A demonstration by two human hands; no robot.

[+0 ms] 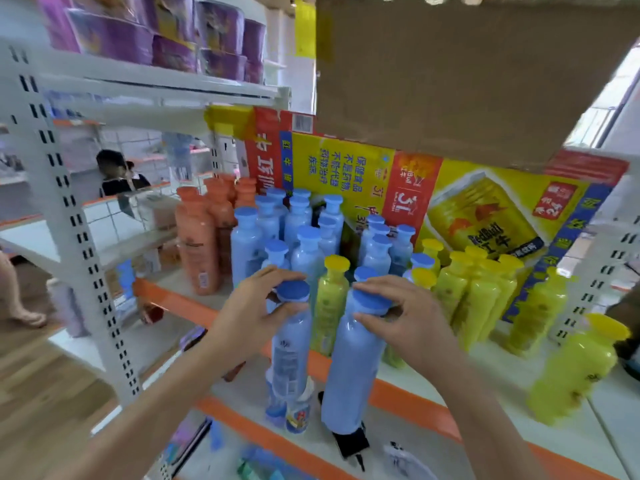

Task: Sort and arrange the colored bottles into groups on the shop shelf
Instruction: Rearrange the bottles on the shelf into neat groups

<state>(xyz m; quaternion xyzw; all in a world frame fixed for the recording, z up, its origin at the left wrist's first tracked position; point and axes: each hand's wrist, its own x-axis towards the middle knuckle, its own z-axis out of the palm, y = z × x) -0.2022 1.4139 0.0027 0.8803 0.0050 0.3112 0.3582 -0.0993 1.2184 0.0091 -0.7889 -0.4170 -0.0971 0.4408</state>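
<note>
L hand [258,308] grips a blue bottle [289,344] just under its blue cap [293,291], fingers curled round the neck, thumb on the near side. R hand [403,318] is closed on a second blue bottle [351,372] the same way, fingertips [360,289] on the edge of its cap, thumb pressed below the neck. Both bottles are upright w/ a slight lean, held in front of the shelf's orange front edge [398,393], side by side, not touching.

On the shelf [561,441] behind the hands, bottles stand in colour clusters. Orange group [204,233] at approx 10 o'clock from the hands, towards the L upright post [74,216]. Blue group [304,233] at 12 o'clock, packed tight, caps overlapping in view. Yellow-green group [481,289] at 2 o'clock; one yellow-capped bottle [330,303] stands at the front between the two held bottles. A single yellow bottle [575,368] stands apart at 3 o'clock, near the front edge.

Behind the bottles leans a red-and-yellow printed carton [433,199]; a plain brown cardboard flap [467,74] hangs over it at 12–1 o'clock. Purple wrapped packs [145,32] sit on the shelf above at 11 o'clock. Lower shelf at 6 o'clock holds small items, too blurred to ID. A person [116,173] is visible through the rack at 10 o'clock.
</note>
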